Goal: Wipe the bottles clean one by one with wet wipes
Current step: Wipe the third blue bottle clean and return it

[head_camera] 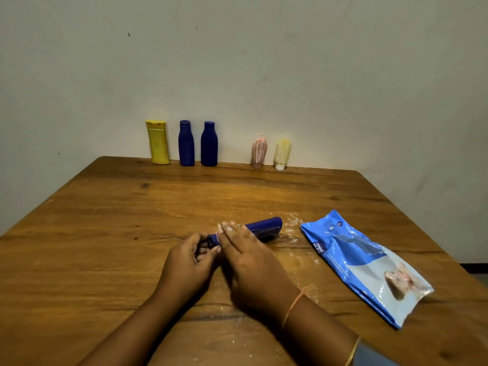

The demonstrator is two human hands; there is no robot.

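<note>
Open across left half of table [79, 247]. Blocked along far edge by yellow bottle [158, 143], left blue bottle [186, 145], right blue bottle [209, 145], pink tube [259, 151], cream tube [282, 153]; passable between bottles and tubes. Blocked mid-surface by lying blue bottle [265, 226], toward right edge by wipes pack [364, 268].

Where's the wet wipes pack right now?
In the head view, the wet wipes pack lies flat on the table at the right, a little right of the lying blue bottle and the right hand.
</note>
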